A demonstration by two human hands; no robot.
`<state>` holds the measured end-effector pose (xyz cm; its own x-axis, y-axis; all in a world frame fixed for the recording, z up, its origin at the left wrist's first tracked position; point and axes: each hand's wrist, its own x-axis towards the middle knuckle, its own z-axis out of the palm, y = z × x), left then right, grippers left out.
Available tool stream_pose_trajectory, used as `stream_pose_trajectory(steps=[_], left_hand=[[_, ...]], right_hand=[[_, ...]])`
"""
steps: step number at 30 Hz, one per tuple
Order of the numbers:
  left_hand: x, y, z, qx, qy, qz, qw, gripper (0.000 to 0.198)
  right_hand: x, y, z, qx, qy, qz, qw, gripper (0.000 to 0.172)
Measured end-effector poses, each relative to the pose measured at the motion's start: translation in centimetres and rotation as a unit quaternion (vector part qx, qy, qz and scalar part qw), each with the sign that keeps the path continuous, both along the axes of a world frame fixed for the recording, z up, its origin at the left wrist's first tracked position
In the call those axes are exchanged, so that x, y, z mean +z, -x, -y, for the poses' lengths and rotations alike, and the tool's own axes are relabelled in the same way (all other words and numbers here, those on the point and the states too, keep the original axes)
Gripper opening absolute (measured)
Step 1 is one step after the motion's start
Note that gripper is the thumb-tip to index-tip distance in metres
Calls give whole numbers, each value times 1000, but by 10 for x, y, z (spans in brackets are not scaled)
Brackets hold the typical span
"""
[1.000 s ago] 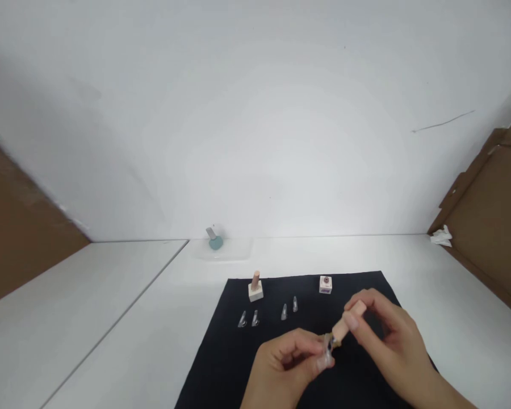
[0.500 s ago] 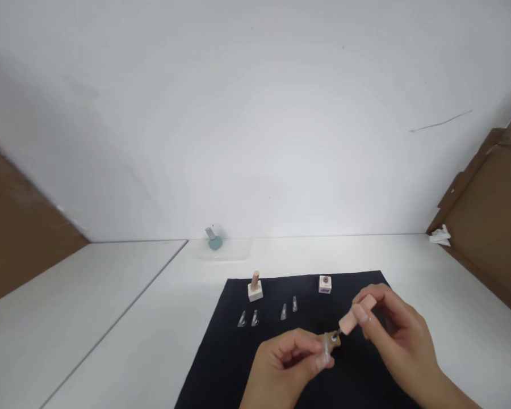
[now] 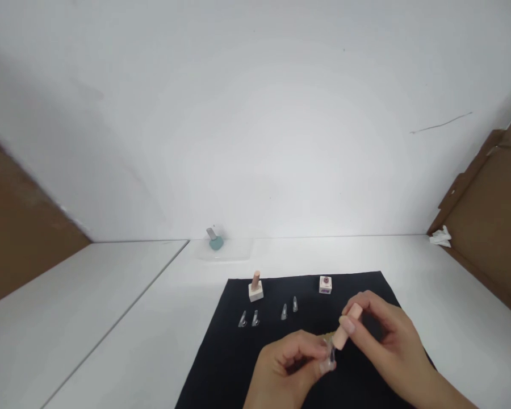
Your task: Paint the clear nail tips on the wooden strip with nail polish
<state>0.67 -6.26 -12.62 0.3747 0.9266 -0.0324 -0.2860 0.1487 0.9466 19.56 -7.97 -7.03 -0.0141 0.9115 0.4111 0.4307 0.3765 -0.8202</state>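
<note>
My left hand (image 3: 290,363) pinches a small clear plastic piece (image 3: 330,360) between thumb and fingers, low over the black cloth (image 3: 234,358). From the right, my right hand (image 3: 387,341) grips a peach-coloured cap (image 3: 348,325), tilted with its lower end at the clear piece. The brush tip under the cap is hard to make out. A yellowish item (image 3: 327,336) shows partly behind my left fingers. An uncapped white square bottle (image 3: 325,284) stands on the cloth beyond the hands.
A white bottle with a peach cap (image 3: 256,287) stands at the cloth's back left. Several clear clips (image 3: 284,312) lie in front of it. Behind are a clear tray (image 3: 238,250) and a teal bottle (image 3: 216,242). Crumpled white paper (image 3: 440,236) lies far right.
My right hand has brought the cap left and down, from beside the yellowish item to the clear piece. My left hand has barely moved, and the yellowish item is now more hidden.
</note>
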Motion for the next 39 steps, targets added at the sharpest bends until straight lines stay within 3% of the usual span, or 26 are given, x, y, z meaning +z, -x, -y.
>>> stream_pose_trajectory(steps=[4, 9, 12, 18, 22, 29, 32, 39], left_hand=[[-5, 2, 0, 10, -76, -48, 996, 13], [-5, 1, 2, 16, -132, -62, 989, 15], [-7, 1, 3, 20, -150, -69, 986, 17], [-10, 4, -2, 9, -151, -85, 985, 15], [-13, 4, -4, -6, -136, -109, 985, 12], [-44, -20, 13, -43, -85, -219, 971, 11], [-53, -31, 19, -36, -117, -271, 955, 16], [-41, -40, 14, 15, -114, -305, 946, 15]], right_hand=[[0, 0, -2, -47, -4, -22, 999, 23], [0, -1, -3, 0, 4, 14, 1000, 25], [-2, -1, -3, -48, 4, 12, 999, 24], [-5, 0, -2, -9, -5, 14, 1000, 24], [-12, -5, -11, -105, 9, -34, 994, 25], [-18, -18, -29, -142, 25, -157, 977, 25], [-18, -19, -31, -139, 30, -168, 975, 27], [-16, -20, -31, -122, 33, -189, 974, 31]])
